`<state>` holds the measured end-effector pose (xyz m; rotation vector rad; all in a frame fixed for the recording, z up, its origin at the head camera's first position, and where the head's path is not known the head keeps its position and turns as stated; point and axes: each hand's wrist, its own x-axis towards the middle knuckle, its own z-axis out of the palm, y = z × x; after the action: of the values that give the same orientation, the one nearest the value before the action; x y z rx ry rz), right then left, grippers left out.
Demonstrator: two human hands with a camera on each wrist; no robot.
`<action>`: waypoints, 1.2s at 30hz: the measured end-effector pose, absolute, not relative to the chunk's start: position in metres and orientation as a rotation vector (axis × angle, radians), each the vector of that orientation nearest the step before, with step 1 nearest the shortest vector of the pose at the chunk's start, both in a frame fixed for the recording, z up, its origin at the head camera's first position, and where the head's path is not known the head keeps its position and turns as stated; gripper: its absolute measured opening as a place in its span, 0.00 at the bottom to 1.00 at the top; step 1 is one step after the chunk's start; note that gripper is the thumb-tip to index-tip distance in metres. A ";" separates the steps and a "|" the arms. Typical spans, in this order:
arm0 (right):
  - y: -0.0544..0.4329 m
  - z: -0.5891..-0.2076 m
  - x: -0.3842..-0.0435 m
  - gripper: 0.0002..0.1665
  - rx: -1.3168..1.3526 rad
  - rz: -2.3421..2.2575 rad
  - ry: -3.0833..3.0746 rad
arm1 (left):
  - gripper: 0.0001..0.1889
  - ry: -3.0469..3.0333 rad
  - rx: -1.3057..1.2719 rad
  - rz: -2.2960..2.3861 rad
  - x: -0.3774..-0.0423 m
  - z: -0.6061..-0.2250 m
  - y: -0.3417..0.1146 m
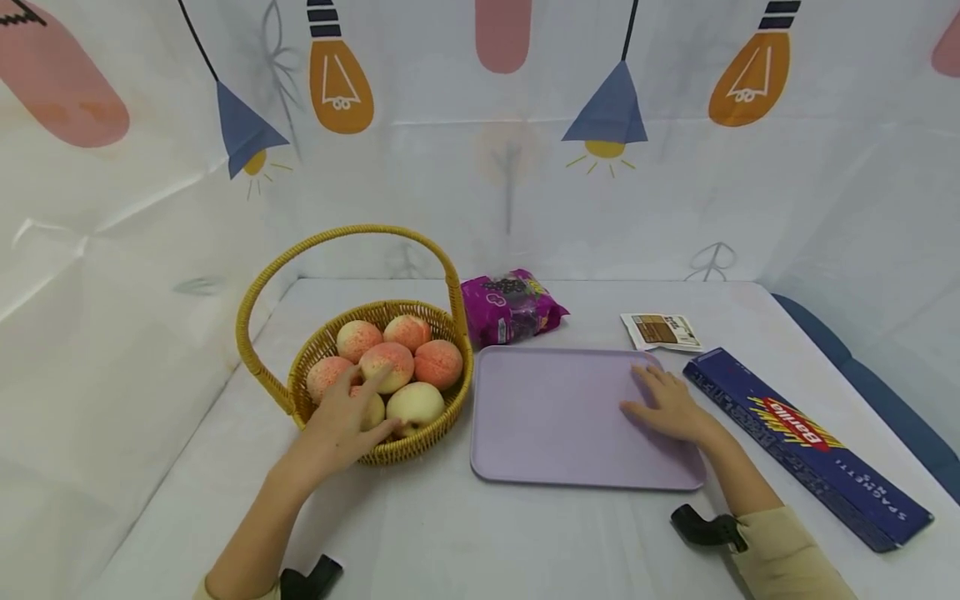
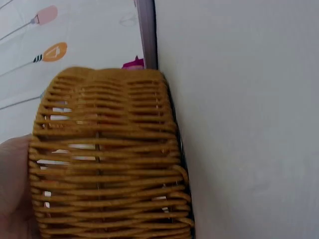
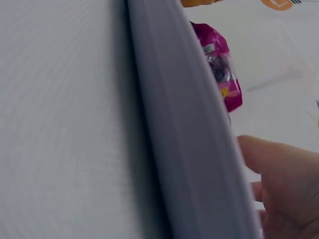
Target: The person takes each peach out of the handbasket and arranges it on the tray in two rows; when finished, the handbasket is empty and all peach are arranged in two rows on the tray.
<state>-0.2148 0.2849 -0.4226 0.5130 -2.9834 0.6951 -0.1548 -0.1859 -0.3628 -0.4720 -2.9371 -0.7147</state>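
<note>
In the head view a yellow wicker basket (image 1: pixel 405 450) with a tall arched handle holds several peaches (image 1: pixel 438 365). My left hand (image 1: pixel 333 429) reaches over its near rim with fingers spread above the fruit. Whether the fingertips touch a peach cannot be told. The left wrist view is filled mostly by the basket's woven side (image 2: pixel 109 169), with part of the hand (image 2: pixel 12 184) at the left edge. My right hand (image 1: pixel 671 406) is over the right part of a flat lilac tray (image 1: pixel 555 417), fingers apart, holding nothing. The tray's edge (image 3: pixel 194 129) covers much of the right wrist view.
Behind the tray lies a purple snack bag (image 1: pixel 510 308). A small white-and-brown packet (image 1: pixel 662 332) is at the back right. The long blue spaghetti box (image 1: pixel 802 442) lies slanted right of the tray. A printed curtain (image 1: pixel 450 183) hangs behind the white table (image 1: pixel 465 542).
</note>
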 end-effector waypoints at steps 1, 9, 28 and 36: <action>0.287 -0.425 -0.215 0.40 0.517 0.694 -2.974 | 0.36 -2.935 -0.480 -0.730 -0.155 -0.363 -0.187; 0.296 -0.435 -0.212 0.38 0.535 0.760 -2.916 | 0.38 -2.940 -0.549 -0.848 -0.156 -0.358 -0.199; 0.299 -0.442 -0.209 0.35 0.488 0.712 -2.867 | 0.41 -3.114 -0.307 -0.652 -0.161 -0.347 -0.198; 0.297 -0.445 -0.211 0.35 0.486 0.701 -2.875 | 0.48 -3.132 -0.235 -0.666 -0.148 -0.349 -0.196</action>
<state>-0.2112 0.2972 -0.4447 0.4858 -2.8754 0.7008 -0.1480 -0.1956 -0.3486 -0.2350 -3.1318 -0.6663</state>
